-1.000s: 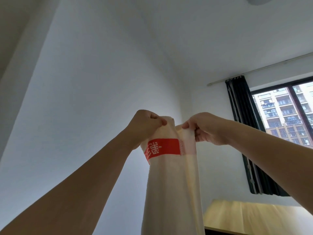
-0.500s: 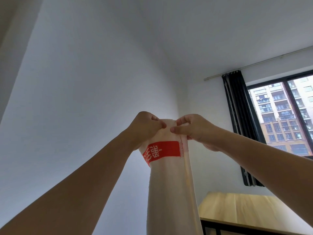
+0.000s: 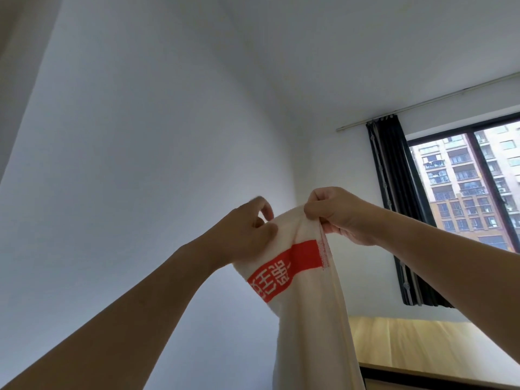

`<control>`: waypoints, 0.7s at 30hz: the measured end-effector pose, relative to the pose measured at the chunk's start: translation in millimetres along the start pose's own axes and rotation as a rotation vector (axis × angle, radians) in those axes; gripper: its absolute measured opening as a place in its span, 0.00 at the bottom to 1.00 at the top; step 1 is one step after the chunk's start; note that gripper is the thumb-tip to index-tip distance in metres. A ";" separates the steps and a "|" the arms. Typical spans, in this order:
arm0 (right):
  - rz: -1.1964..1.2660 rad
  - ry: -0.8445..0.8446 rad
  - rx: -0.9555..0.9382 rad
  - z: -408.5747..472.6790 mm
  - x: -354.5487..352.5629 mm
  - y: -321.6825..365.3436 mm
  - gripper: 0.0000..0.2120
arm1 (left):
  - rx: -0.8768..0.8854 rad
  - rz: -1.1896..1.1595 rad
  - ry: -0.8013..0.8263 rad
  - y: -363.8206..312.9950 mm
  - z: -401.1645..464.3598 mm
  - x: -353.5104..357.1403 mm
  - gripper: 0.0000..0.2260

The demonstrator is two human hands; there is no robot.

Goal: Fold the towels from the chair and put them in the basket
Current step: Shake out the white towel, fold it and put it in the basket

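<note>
Change since a moment ago: the red band on the towel now slants up toward the right, where it ran level before; the two hands have drawn a little apart along the top edge, having nearly met just before; the right hand sits higher than it did.
Left hand: raised in front of the wall, forearm reaching up from the lower left; thumb and curled fingers pinch the towel's upper left edge, the index finger arched above the cloth.
Right hand: raised at about the same height, forearm coming in from the right; fingers curled, pinching the towel's top right corner between thumb and fingertips.
Towel: cream cloth with a red band bearing white characters, held up in the air between both hands; it hangs down in long folds and runs out of the bottom of the view.
Table: light wooden top low at the right, behind the towel.
Window: at the right, with a dark curtain beside it and apartment blocks outside.
</note>
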State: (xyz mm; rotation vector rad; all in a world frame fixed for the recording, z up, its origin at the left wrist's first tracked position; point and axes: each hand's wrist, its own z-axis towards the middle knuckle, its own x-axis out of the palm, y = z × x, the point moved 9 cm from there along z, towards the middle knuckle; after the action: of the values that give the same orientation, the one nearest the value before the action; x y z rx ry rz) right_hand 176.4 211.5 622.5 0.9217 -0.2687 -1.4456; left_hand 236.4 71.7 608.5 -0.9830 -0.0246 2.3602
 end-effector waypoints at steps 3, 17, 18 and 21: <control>0.026 0.004 -0.005 0.0 -5.0 0.4 0.11 | 0.045 0.219 0.133 -3.4 -2.4 15.9 0.13; -0.169 -0.112 0.099 -17.0 -54.1 16.1 0.05 | 0.377 1.058 -0.525 -62.7 -9.3 -23.6 0.03; -0.195 -0.132 0.096 -18.6 -57.9 18.9 0.05 | 0.430 1.094 -0.551 -70.9 -11.8 -25.5 0.04; -0.216 -0.191 0.056 -22.7 -68.1 28.4 0.05 | 0.491 1.208 -0.593 -87.1 -19.9 -31.5 0.08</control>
State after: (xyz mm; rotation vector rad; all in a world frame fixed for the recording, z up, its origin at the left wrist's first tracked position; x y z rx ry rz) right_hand 201.0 278.6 651.6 0.8790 -0.3611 -1.7365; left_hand 310.9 124.2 634.2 0.0800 1.1404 3.3369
